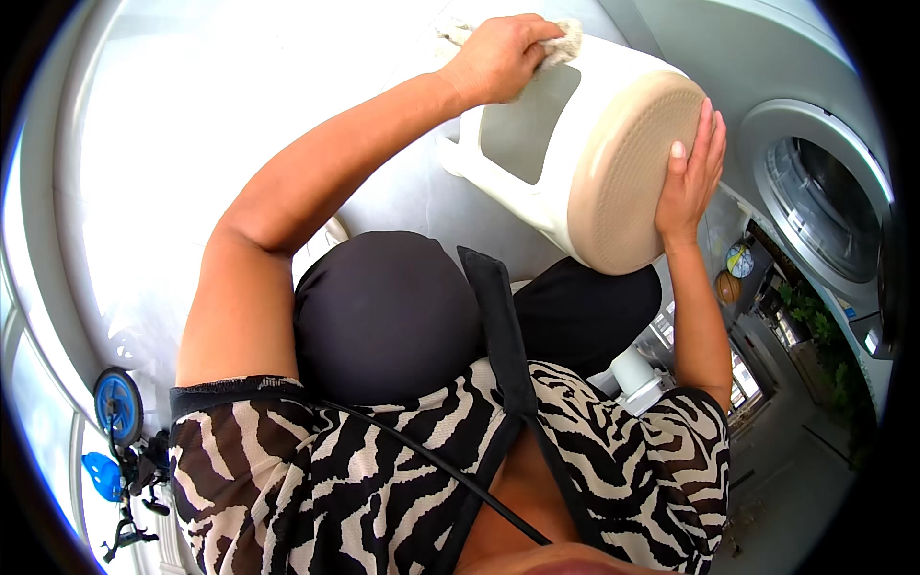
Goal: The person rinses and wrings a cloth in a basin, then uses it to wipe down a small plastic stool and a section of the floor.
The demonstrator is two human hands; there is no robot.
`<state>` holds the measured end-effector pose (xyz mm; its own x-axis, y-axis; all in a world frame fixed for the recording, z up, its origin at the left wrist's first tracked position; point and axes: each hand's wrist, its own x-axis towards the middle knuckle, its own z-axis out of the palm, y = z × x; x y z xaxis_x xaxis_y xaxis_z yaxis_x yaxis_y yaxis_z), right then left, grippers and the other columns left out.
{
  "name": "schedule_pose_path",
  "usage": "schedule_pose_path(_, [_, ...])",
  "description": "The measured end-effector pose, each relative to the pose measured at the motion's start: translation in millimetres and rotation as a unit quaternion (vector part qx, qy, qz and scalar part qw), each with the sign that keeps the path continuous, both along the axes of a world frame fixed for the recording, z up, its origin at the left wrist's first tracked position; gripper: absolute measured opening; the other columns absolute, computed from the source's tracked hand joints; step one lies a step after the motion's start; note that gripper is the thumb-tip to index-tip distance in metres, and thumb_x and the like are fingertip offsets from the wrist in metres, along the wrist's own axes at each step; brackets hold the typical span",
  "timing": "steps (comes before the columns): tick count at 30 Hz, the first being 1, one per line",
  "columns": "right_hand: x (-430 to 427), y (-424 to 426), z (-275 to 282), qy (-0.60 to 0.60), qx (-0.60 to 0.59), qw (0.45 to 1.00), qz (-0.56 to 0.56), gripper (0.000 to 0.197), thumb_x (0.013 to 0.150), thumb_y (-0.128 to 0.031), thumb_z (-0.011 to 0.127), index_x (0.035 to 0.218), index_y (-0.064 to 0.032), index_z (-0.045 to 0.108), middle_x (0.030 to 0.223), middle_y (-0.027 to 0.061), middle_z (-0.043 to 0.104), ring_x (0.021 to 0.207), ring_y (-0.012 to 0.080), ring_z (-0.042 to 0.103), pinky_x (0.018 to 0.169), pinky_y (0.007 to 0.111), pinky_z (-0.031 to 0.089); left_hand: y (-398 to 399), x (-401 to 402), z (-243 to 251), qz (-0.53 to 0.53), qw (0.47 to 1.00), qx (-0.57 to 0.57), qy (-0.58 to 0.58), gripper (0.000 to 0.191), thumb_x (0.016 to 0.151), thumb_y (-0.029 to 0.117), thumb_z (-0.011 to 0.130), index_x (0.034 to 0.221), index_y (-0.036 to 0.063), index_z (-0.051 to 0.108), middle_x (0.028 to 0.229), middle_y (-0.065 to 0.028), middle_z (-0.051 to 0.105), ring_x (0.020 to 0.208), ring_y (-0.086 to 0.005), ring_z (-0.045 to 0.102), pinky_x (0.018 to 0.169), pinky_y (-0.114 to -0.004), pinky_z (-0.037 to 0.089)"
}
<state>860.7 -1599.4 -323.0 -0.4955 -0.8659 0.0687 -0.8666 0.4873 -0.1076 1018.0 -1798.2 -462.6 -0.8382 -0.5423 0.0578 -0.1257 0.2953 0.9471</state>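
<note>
A white plastic stool (550, 205) with a round, textured beige seat (625, 180) lies tilted before me, its seat turned toward the right. In my left hand (499, 57) is a bunched, fuzzy off-white cloth (564, 44), pressed against the stool's white side above a large opening. My right hand (690, 172) holds the seat at its right edge, palm against it, thumb and fingers spread over the beige surface. Part of the cloth trails out behind my left hand. The stool's lower end touches or overlaps my black-clad right knee; contact is hard to judge.
On the right is a front-loading washing machine's round door (819, 201), with balls (728, 286) and green plants (819, 316) farther down. A small bike with a blue wheel (118, 407) stands at the lower left. Glossy pale floor (215, 144) spreads at the upper left.
</note>
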Motion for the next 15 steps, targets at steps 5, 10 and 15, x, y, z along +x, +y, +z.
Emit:
schedule_pose_path(5, [-2.6,4.3,-2.5,-0.003,-0.002,1.0,-0.003,0.064,0.097,-0.043,0.041,0.153,-0.0142,0.032,0.155,0.0221,0.028,0.143,0.038,0.028,0.116,0.049,0.018,19.6,16.7,64.2,-0.034,0.976,-0.05,0.212,0.028,0.087,-0.002,0.062,0.112,0.0089,0.066,0.113,-0.0069,0.066,0.109,-0.0283,0.06,0.089,-0.036,0.054])
schedule_pose_path(10, [0.2,-0.5,-1.8,-0.006,-0.003,1.0,0.0,0.064,0.097,-0.043,0.041,0.153,-0.0149,0.032,0.155,0.0216,0.029,0.143,0.0378,0.028,0.116,0.049,0.017,2.4,5.7,35.5,-0.038,0.986,0.026,0.16,0.025,0.09,-0.001,0.058,0.114,0.0057,0.065,0.114,-0.0104,0.066,0.103,-0.0318,0.063,0.091,-0.037,0.053])
schedule_pose_path(15, [-3.8,3.9,-4.1,-0.014,-0.005,1.0,0.001,0.064,0.096,-0.045,0.041,0.154,-0.0171,0.033,0.155,0.0197,0.029,0.143,0.0367,0.028,0.117,0.049,0.016,31.0,34.7,40.9,0.002,0.97,-0.052,0.237,0.033,0.084,-0.007,0.057,0.114,0.0045,0.062,0.119,-0.0142,0.06,0.109,-0.035,0.059,0.092,-0.039,0.051])
